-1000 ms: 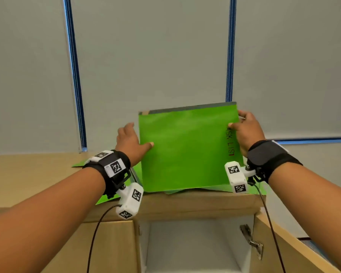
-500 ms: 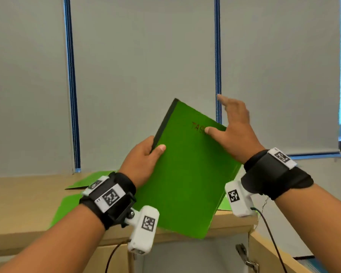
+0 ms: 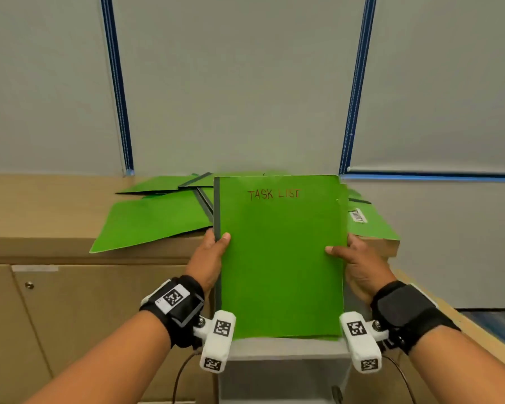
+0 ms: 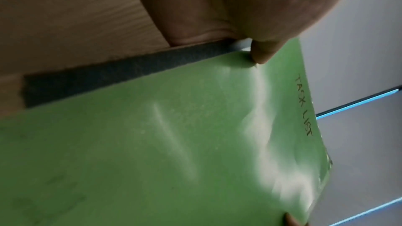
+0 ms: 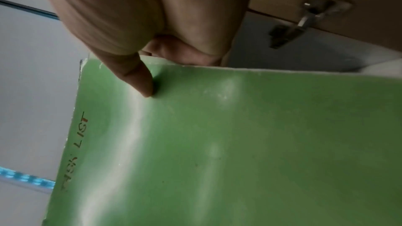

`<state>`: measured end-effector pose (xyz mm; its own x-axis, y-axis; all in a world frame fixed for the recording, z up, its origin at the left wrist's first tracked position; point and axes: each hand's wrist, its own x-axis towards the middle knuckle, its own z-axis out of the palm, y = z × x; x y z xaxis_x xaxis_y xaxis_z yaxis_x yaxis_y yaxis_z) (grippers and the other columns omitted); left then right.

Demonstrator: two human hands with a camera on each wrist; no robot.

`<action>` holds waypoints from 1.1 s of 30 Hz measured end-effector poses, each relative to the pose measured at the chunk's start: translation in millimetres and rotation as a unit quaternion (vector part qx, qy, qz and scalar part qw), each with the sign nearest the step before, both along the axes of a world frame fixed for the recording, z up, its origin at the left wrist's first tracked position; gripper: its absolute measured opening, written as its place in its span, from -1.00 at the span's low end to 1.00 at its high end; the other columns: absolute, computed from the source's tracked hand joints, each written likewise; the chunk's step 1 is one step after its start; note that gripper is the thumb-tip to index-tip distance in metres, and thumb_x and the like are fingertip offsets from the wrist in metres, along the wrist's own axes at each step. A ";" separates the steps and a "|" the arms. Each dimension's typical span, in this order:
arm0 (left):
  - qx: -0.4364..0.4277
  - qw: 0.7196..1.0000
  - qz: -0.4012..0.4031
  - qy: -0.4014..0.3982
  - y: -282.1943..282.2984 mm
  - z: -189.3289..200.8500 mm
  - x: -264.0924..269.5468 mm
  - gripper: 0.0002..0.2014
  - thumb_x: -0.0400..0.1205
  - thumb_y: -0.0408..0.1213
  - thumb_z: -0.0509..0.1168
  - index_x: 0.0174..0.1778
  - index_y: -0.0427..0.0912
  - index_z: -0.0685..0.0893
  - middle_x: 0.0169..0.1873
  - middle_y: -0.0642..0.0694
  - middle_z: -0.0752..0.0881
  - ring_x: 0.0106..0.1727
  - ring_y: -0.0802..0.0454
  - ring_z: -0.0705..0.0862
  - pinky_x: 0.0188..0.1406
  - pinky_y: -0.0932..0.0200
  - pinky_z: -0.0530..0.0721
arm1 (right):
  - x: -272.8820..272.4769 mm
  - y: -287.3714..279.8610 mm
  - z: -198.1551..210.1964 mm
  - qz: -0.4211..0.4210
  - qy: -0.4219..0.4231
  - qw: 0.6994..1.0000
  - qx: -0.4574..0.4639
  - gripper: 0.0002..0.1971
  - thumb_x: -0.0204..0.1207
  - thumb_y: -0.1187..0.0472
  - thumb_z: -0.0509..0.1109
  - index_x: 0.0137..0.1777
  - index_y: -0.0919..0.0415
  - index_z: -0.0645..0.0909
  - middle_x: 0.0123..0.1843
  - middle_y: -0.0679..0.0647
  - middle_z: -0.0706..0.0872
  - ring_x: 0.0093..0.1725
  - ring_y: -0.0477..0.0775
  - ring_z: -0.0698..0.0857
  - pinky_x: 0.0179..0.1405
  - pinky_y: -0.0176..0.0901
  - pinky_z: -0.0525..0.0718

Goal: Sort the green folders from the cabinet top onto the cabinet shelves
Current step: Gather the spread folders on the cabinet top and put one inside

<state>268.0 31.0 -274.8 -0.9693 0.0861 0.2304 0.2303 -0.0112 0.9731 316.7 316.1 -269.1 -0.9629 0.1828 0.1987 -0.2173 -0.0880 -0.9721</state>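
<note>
A green folder point(image 3: 280, 258) labelled "TASK LIST" is held upright in front of me, its dark spine on the left. My left hand point(image 3: 213, 252) grips the spine edge, thumb on the front cover. My right hand point(image 3: 350, 258) grips the opposite edge, thumb on the cover too. The left wrist view shows the green folder point(image 4: 174, 143) with my left hand point(image 4: 259, 52) pinching its spine. In the right wrist view the green folder point(image 5: 239, 143) is pinched by my right hand point(image 5: 141, 83). Several more green folders point(image 3: 158, 217) lie scattered on the wooden cabinet top point(image 3: 41, 205).
Below the held folder the cabinet stands with its door open, showing a white interior shelf point(image 3: 283, 348). A hinge point(image 5: 304, 16) sits on the open door at right. A closed cabinet door with a lock point(image 3: 29, 285) is at left. Grey wall panels with blue strips rise behind.
The folder was turned from lying sideways on the cabinet top to upright, title at top, and brought lower and nearer to me. Both hands shifted to its side edges.
</note>
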 end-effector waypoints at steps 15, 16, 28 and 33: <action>-0.154 0.975 0.042 -0.153 28.9 -234.8 -32.5 -0.83 0.68 -0.22 0.26 0.09 -0.23 0.59 0.04 -0.22 0.75 0.09 -0.20 0.72 0.20 -0.19 0.63 | -49.0 19.5 -217.5 -0.025 -0.266 0.960 0.089 -0.65 0.51 0.56 0.17 0.19 0.30 0.60 0.11 0.42 0.75 0.14 0.49 0.70 0.23 0.49 0.60; -0.174 0.969 0.061 -0.165 33.6 -240.4 -36.3 -0.84 0.69 -0.25 0.25 0.11 -0.25 0.57 0.05 -0.24 0.74 0.10 -0.22 0.71 0.17 -0.10 0.63 | -55.5 19.5 -224.4 -0.031 -0.271 0.957 0.103 -0.67 0.50 0.56 0.19 0.22 0.36 0.57 0.07 0.42 0.75 0.10 0.47 0.71 0.22 0.46 0.62; -0.691 0.677 -0.252 0.024 48.5 -294.6 -52.0 0.22 0.32 0.31 0.46 0.69 0.03 -0.20 0.67 -0.07 -0.33 0.67 -0.17 -0.32 0.63 -0.29 -0.24 | -170.7 9.3 -306.1 -0.048 -0.260 0.921 0.285 -0.53 0.45 0.74 0.20 0.38 0.58 0.40 -0.10 0.46 0.69 -0.12 0.21 0.82 -0.51 -0.51 0.51; -0.714 0.642 -0.277 -0.039 46.9 -304.1 -73.3 0.14 0.45 -0.05 0.52 0.69 0.01 -0.24 0.67 -0.10 -0.34 0.68 -0.22 -0.26 0.63 -0.32 -0.07 | -180.4 -8.9 -305.2 0.013 -0.272 0.824 0.497 -0.34 0.33 0.18 0.53 0.47 0.19 0.47 0.38 0.25 0.63 0.32 0.28 0.63 0.24 -0.05 0.63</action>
